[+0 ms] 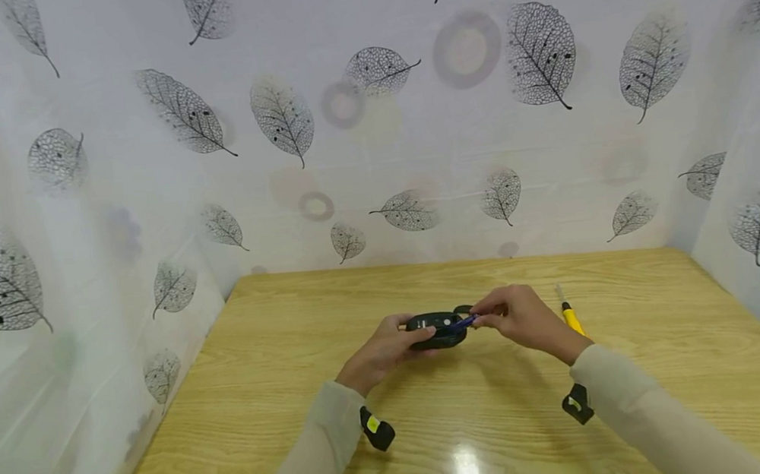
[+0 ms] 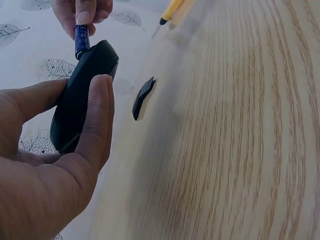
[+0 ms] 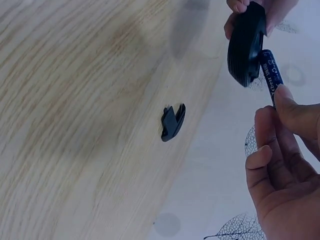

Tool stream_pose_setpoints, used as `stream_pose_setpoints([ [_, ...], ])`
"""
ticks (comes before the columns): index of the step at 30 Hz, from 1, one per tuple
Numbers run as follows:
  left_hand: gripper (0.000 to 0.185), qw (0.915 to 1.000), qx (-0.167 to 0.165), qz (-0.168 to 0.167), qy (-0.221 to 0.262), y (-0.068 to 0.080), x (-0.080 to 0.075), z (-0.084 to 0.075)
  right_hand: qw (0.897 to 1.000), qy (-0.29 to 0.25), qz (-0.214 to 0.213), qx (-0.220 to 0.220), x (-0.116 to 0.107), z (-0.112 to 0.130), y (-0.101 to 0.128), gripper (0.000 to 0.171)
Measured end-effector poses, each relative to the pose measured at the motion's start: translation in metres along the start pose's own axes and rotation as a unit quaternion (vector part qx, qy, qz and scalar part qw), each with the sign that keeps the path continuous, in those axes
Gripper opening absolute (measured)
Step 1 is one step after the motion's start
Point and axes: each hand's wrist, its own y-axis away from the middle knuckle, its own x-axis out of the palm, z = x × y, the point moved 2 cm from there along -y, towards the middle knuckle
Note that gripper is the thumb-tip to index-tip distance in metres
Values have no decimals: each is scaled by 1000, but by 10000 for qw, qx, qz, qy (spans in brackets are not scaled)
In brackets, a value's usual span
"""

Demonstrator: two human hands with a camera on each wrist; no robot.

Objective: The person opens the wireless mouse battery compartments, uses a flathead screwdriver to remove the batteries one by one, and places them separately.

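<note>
My left hand point(image 1: 385, 349) grips a black, rounded computer mouse point(image 1: 423, 323) above the table, its underside turned up. In the left wrist view the thumb and fingers lie on opposite sides of the mouse point(image 2: 80, 100). With thumb and fingertips, my right hand point(image 1: 524, 321) pinches a dark blue cylindrical battery point(image 3: 271, 75). One end of the battery meets the mouse at its underside in the right wrist view; how far it reaches in is hidden. On the table just behind lies a small black battery cover point(image 3: 172, 122), apart from both hands.
A screwdriver point(image 1: 570, 318) with a yellow handle lies on the wooden table point(image 1: 290, 444) to the right, partly behind my right wrist. A white leaf-patterned curtain point(image 1: 384, 137) hangs along the table's back and sides.
</note>
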Motion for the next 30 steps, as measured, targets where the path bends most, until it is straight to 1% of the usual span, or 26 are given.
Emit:
stream_pose_setpoints([
  [3,48,10000,20,8,60,1,-2,1,9999,9,-59,86,-5,-3,1,14],
  [8,51,10000,13,-13,25,2,-4,1,9997,88,-140,158,-12,-8,5,14],
  [13,50,10000,17,-16,-24,2,-5,1,9995,141,-84,264,-18,-14,9,15],
  [18,51,10000,50,15,-68,2,-7,2,9983,174,49,551,-19,-27,14,15],
  [22,53,9999,82,34,-67,1,-7,2,9969,185,61,764,-19,-37,18,15],
  [30,53,9999,53,-28,-147,0,-7,2,9954,259,43,918,-18,-50,26,15],
])
